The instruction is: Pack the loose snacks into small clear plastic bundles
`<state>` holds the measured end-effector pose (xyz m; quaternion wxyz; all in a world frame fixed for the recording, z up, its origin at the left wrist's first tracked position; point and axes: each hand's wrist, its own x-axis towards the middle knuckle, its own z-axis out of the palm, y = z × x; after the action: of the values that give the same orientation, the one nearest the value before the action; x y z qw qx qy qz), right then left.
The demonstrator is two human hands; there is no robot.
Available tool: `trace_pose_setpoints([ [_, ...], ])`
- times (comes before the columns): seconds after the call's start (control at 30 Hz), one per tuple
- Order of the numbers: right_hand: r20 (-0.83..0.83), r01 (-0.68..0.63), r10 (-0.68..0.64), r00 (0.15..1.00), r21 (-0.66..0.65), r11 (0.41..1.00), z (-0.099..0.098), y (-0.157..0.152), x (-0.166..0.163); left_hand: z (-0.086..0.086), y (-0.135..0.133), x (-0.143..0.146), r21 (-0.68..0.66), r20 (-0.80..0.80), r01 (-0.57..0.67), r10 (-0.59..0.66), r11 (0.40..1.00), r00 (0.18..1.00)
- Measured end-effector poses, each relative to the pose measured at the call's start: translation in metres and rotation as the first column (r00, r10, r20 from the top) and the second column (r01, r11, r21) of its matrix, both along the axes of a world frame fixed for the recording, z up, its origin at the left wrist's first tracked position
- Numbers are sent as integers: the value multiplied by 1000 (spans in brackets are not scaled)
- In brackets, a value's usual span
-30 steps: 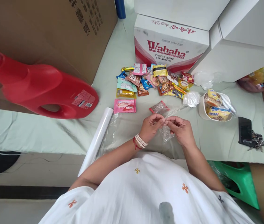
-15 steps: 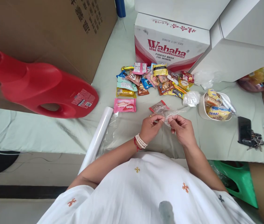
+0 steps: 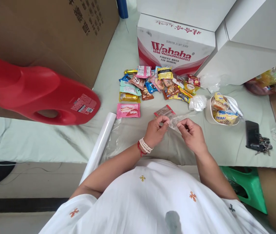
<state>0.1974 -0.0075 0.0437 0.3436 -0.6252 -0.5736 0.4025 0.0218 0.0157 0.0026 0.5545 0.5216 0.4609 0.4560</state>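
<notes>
My left hand (image 3: 155, 130), with a bead bracelet at the wrist, and my right hand (image 3: 191, 134) are both pinched on a small clear plastic bag (image 3: 174, 120) held between them just above the pale green cloth (image 3: 55, 143). A small red-edged clear snack packet (image 3: 164, 111) lies just beyond my fingers. A pink wafer pack (image 3: 128, 110) sits to the left. A white roll of plastic film (image 3: 98, 146) lies left of my left forearm, with a clear sheet spread from it under my hands.
Several snack packets (image 3: 159, 83) are heaped in front of a Wahaha carton (image 3: 174, 48). A white bowl (image 3: 209, 113) holds wrapped snacks. A phone with keys (image 3: 252, 135) lies right. A red jug (image 3: 37, 94) and brown box (image 3: 50, 32) stand left; a green stool (image 3: 247, 191) sits below.
My hands moved a little farther from me and lifted the clear bag, which hung lower between them a second ago. The view drifted slightly.
</notes>
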Motion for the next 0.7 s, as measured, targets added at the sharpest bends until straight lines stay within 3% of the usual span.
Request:
trace_pose_setpoints([
  [0.13,-87,83,-87,992,-55,995,-4,0,6,-5,2,-3,-119,161,-60,79,991,984],
  [0.3,-292,111,-142,946,-121,986,-7,3,-5,-5,-4,-4,-60,117,-57,63,997,991],
  [0.47,-271,42,-65,960,-90,995,-8,4,-19,1,-9,0,-7,60,-50,50,999,997],
  [0.7,-278,35,-61,959,-97,995,-13,1,-13,-4,-7,2,-161,252,-39,79,986,965],
])
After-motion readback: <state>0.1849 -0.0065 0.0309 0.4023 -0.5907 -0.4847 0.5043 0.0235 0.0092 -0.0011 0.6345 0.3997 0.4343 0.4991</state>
